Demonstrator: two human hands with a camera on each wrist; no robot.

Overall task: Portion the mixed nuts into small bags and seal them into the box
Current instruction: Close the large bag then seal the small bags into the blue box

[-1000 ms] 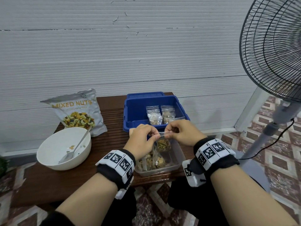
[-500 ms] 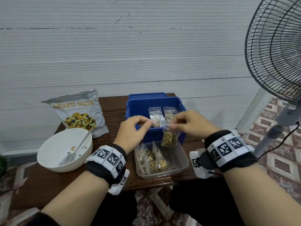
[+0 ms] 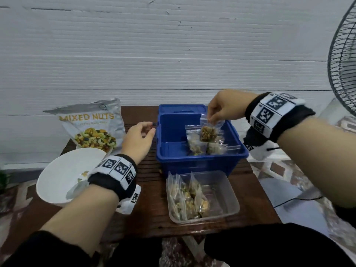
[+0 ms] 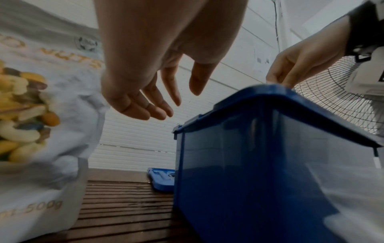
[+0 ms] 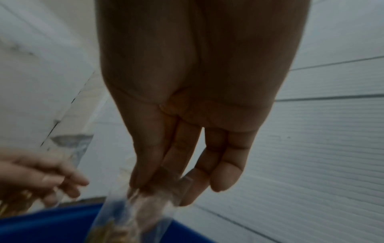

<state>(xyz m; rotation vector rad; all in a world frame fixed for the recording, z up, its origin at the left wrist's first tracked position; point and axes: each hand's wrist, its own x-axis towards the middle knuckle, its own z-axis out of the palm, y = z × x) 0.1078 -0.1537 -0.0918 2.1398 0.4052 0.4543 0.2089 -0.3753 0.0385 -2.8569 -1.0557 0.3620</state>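
Observation:
My right hand (image 3: pixel 212 117) pinches the top edge of a small clear bag of nuts (image 3: pixel 208 132) and holds it hanging over the open blue box (image 3: pixel 200 160). In the right wrist view the same bag (image 5: pixel 145 213) dangles from my fingertips (image 5: pixel 141 182) above the blue rim. Two small filled bags (image 3: pixel 194 145) lean inside the box. My left hand (image 3: pixel 146 130) hovers empty with relaxed fingers just left of the box, between it and the mixed nuts pouch (image 3: pixel 92 126). In the left wrist view the left hand (image 4: pixel 166 98) holds nothing.
A clear plastic tub (image 3: pixel 227 199) with several filled small bags sits at the table's front. A white bowl (image 3: pixel 57 176) with a spoon stands at the left. The blue lid (image 3: pixel 183 108) lies behind the box. A standing fan (image 3: pixel 342 64) is at the right.
My left hand let go of the bag and drew away to the left. My right hand carried the bag up from over the clear tub to above the blue box.

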